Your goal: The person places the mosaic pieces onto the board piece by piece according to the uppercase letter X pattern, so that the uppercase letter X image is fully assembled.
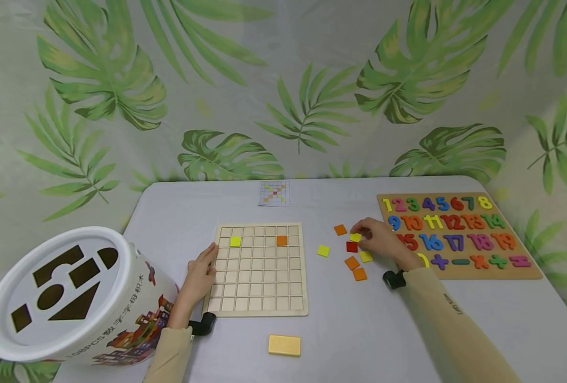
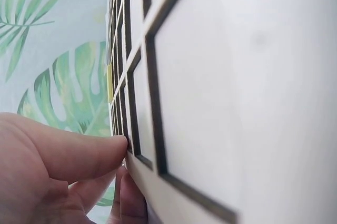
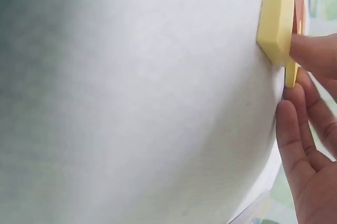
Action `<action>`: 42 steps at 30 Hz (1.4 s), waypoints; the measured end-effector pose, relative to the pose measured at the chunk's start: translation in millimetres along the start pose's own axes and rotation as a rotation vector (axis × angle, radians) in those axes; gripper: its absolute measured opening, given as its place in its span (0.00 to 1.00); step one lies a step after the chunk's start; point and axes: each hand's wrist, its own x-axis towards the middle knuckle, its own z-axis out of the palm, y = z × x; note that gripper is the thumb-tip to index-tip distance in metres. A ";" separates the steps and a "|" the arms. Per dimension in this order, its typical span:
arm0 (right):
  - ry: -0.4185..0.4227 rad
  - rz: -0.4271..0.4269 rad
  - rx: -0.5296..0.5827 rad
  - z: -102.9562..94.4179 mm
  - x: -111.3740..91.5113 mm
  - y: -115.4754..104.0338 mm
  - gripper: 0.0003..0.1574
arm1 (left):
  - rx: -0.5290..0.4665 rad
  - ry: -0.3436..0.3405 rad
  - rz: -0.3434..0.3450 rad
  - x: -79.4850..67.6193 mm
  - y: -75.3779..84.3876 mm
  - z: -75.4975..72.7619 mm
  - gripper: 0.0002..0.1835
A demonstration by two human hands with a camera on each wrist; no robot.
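Observation:
A wooden grid board point(image 1: 263, 270) lies flat, with a yellow tile point(image 1: 235, 241) and an orange tile point(image 1: 281, 240) in cells of its second row. At the board's left edge is my left hand point(image 1: 199, 276); in the left wrist view its thumb point(image 2: 89, 155) presses on the rim, with fingers beneath. To the right of the board, my right hand point(image 1: 381, 240) pinches a yellow tile point(image 1: 355, 237) between thumb and fingers. Around it lie a red tile point(image 1: 352, 247), several orange tiles point(image 1: 352, 263) and other yellow tiles point(image 1: 323, 250). The right wrist view shows a nearer yellow tile point(image 3: 276, 21) beside the thumb.
A small printed pattern card point(image 1: 274, 193) lies behind the board. The number puzzle board point(image 1: 460, 272) is on the right, partly behind my right arm. A large white bucket point(image 1: 134, 298) with shaped lid holes stands left. A yellow block point(image 1: 285, 346) lies in front.

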 end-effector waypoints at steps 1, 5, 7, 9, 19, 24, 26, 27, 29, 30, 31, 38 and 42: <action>0.000 0.008 0.001 -0.3 0.8 -0.4 0.16 | -0.001 -0.001 -0.002 -0.1 -0.1 0.0 0.28; 0.021 -0.010 0.019 -0.7 3.5 -8.9 0.15 | -0.003 -0.004 -0.007 -0.7 0.2 -0.3 0.28; 0.028 -0.052 0.048 1.0 5.6 -18.3 0.15 | -0.004 -0.002 -0.003 -1.0 0.4 -0.7 0.28; 0.035 -0.113 0.071 4.9 8.3 -31.8 0.14 | -0.003 0.001 0.004 -1.2 0.9 -1.1 0.28; -0.034 -0.286 0.171 54.3 35.3 -108.0 0.15 | -0.008 0.002 0.014 -1.7 1.0 -1.4 0.28; -0.104 -0.356 0.176 86.1 47.7 -135.0 0.15 | -0.003 0.006 0.016 -2.0 -0.5 -1.5 0.28; -0.136 -0.369 0.164 96.8 51.6 -145.7 0.15 | -0.005 0.007 0.013 -2.5 -0.7 -1.9 0.28; -0.152 -0.370 0.156 101.8 53.2 -150.9 0.15 | -0.006 0.005 0.011 -2.7 -0.9 -2.0 0.28; -0.174 -0.377 0.133 110.6 56.8 -160.7 0.14 | -0.012 0.005 0.010 -3.0 -0.5 -2.3 0.28; -0.183 -0.381 0.120 114.7 58.6 -165.0 0.14 | -0.015 0.005 0.009 -3.0 -0.5 -2.3 0.28; -0.188 -0.387 0.105 118.5 60.4 -168.9 0.14 | -0.017 0.007 0.011 -3.1 -0.2 -2.4 0.28; -0.213 -0.401 -0.017 137.4 68.2 -186.9 0.12 | -0.004 0.014 0.029 -2.6 1.3 -2.1 0.28; -0.209 -0.396 -0.060 142.2 69.2 -191.8 0.13 | 0.002 0.017 0.035 -2.0 0.7 -1.6 0.28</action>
